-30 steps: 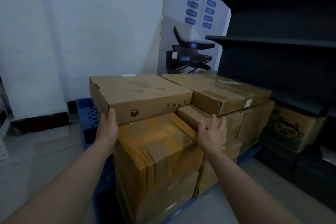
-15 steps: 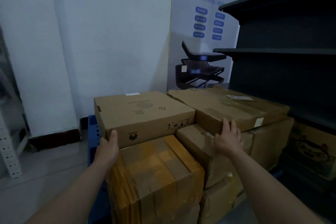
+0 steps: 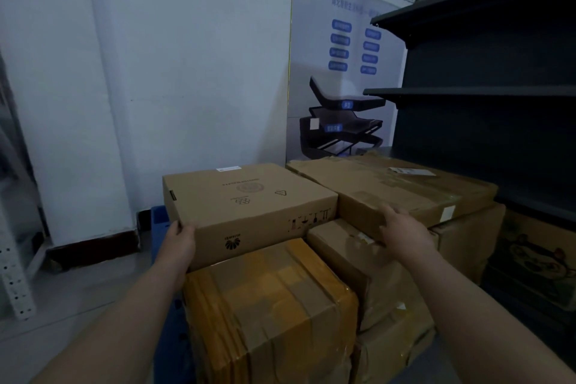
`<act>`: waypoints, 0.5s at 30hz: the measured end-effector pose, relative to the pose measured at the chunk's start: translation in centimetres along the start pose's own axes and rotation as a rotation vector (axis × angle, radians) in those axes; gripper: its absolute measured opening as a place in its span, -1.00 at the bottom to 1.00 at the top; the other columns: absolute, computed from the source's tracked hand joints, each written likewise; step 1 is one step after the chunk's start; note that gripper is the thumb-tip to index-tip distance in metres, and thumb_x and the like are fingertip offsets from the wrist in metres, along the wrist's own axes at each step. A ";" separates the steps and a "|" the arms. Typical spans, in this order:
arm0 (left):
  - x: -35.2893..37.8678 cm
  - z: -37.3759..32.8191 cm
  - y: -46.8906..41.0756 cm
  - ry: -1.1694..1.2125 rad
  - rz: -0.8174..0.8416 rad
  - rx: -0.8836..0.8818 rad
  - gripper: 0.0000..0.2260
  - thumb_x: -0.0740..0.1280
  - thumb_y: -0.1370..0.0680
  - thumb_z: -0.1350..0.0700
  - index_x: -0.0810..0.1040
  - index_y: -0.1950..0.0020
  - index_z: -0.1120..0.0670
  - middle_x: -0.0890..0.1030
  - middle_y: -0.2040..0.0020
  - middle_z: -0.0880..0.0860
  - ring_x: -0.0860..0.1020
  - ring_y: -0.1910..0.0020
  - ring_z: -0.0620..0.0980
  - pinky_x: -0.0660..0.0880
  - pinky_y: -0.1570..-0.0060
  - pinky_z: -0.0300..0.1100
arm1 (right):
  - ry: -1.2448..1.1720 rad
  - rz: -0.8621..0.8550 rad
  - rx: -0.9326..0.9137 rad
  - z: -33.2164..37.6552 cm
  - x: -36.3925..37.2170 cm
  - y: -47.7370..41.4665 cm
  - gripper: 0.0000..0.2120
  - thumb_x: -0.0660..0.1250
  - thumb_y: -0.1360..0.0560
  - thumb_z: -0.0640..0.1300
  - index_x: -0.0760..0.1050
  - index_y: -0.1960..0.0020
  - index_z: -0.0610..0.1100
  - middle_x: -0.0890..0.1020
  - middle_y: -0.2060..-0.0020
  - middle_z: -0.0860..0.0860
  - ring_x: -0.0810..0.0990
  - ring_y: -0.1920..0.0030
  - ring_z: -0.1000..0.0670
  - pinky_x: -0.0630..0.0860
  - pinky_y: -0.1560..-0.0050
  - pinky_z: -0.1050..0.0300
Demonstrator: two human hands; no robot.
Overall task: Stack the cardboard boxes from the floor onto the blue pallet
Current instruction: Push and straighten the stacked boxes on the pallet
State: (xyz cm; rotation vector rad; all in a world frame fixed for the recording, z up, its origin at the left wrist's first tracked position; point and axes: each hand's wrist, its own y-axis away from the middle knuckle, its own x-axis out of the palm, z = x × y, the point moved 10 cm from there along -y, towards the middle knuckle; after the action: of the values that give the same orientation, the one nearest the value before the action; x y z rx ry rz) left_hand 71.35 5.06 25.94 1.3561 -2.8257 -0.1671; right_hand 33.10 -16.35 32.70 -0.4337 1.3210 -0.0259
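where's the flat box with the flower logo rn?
Head view, left of centre: the flat logo box sits on top of the tape-wrapped box, beside the wide flat box on its right. The left hand grips its near left corner.

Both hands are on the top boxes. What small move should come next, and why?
Probably a short push away from the body to square the top layer. The left hand holds the near left corner of the flat printed box, the right hand presses on the wide box beside it, and both boxes rest on the stack.
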 end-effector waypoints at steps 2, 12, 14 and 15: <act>0.0 0.0 0.0 0.011 0.020 -0.015 -0.65 0.12 -0.61 -0.02 0.34 -0.40 -0.04 0.48 -0.21 0.14 0.47 -0.13 0.15 0.45 -0.15 0.10 | 0.052 0.002 -0.007 0.1 0.1 -0.1 -0.68 0.14 -0.59 -0.20 0.37 -0.32 -0.03 0.46 -0.21 -0.08 0.59 0.00 -0.08 0.54 0.19 0.07; 0.0 -0.3 -0.3 -0.066 0.016 -0.035 -0.59 0.01 -0.62 -0.01 0.22 -0.47 0.00 0.41 -0.31 0.16 0.41 -0.18 0.21 0.37 -0.15 0.08 | -0.049 0.079 0.059 0.1 0.8 -0.2 -0.68 0.08 -0.55 -0.29 0.35 -0.28 -0.12 0.40 -0.26 -0.15 0.53 -0.09 -0.18 0.53 -0.08 -0.08; -0.2 -0.7 -0.4 -0.110 -0.019 0.003 -0.55 -0.02 -0.63 0.00 0.12 -0.53 -0.01 0.34 -0.41 0.15 0.37 -0.28 0.22 0.33 -0.28 0.12 | -0.031 0.096 0.065 0.3 1.1 0.1 -0.59 0.09 -0.55 -0.27 0.26 -0.38 -0.11 0.29 -0.39 -0.15 0.44 -0.24 -0.21 0.44 -0.24 -0.14; -0.4 -1.0 -0.5 -0.124 -0.052 0.033 -0.53 -0.01 -0.63 -0.01 0.07 -0.55 -0.04 0.30 -0.45 0.14 0.35 -0.33 0.23 0.31 -0.32 0.14 | -0.012 0.093 0.071 0.2 1.2 0.2 -0.55 0.10 -0.55 -0.26 0.22 -0.43 -0.09 0.24 -0.44 -0.14 0.38 -0.31 -0.22 0.38 -0.31 -0.16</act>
State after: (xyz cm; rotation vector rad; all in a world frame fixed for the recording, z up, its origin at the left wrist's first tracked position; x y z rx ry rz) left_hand 72.02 5.02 26.87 1.4767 -2.9066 -0.2138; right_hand 33.51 -16.42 31.55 -0.3116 1.3232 0.0068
